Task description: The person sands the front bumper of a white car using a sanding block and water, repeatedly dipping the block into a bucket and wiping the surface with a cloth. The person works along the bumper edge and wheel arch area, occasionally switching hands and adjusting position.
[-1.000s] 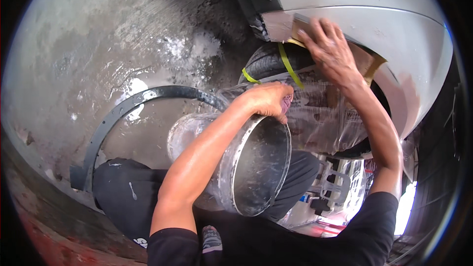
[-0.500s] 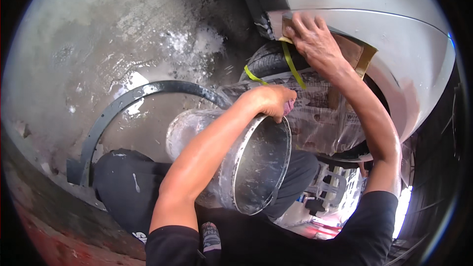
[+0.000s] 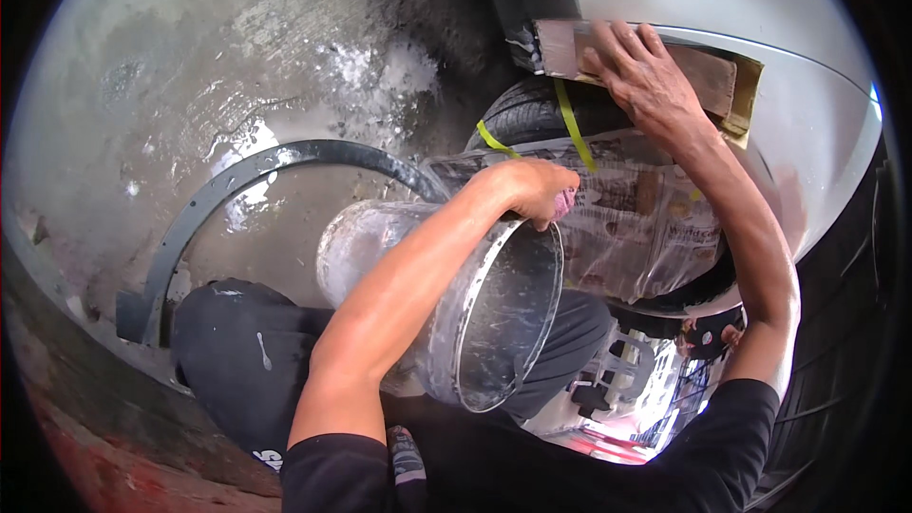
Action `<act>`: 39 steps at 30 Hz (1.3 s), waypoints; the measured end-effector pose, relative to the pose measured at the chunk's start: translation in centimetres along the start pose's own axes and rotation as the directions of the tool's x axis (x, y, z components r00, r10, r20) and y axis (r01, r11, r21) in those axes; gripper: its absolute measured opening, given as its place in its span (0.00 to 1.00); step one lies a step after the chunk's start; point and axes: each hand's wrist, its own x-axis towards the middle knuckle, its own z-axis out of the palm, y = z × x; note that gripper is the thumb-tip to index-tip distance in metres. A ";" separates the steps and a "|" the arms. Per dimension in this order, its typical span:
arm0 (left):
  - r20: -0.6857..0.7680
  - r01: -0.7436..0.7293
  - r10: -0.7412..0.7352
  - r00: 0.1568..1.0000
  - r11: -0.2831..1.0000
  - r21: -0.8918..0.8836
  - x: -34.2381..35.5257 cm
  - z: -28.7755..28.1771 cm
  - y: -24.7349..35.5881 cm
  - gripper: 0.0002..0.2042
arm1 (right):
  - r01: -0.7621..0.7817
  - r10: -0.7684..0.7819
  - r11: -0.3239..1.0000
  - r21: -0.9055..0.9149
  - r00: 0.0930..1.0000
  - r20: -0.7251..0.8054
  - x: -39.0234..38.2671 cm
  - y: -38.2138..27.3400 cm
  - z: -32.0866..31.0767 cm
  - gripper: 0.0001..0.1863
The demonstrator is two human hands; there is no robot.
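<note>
Left grip (image 3: 532,188) pinches a purple wad (image 3: 566,204) at a bucket's (image 3: 503,313) rim, right grip (image 3: 655,87) a board (image 3: 703,81); tyre (image 3: 516,114) and curved trim (image 3: 187,226) crowd nearby.

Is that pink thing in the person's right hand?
No, the left hand holds the pink thing, while the right hand is on a long brownish board.

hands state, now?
Left hand: closed around crumpled pinkish-purple wad, at rim of round grey bucket.
Right hand: fingers over long flat brown board; grip can't be told.
</note>
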 end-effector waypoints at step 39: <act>0.016 0.012 -0.010 1.000 0.994 -0.113 -0.7 0.0 -0.8 0.24 | -0.059 0.064 0.994 0.097 0.997 -0.048 2.0 -2.3 2.1 0.21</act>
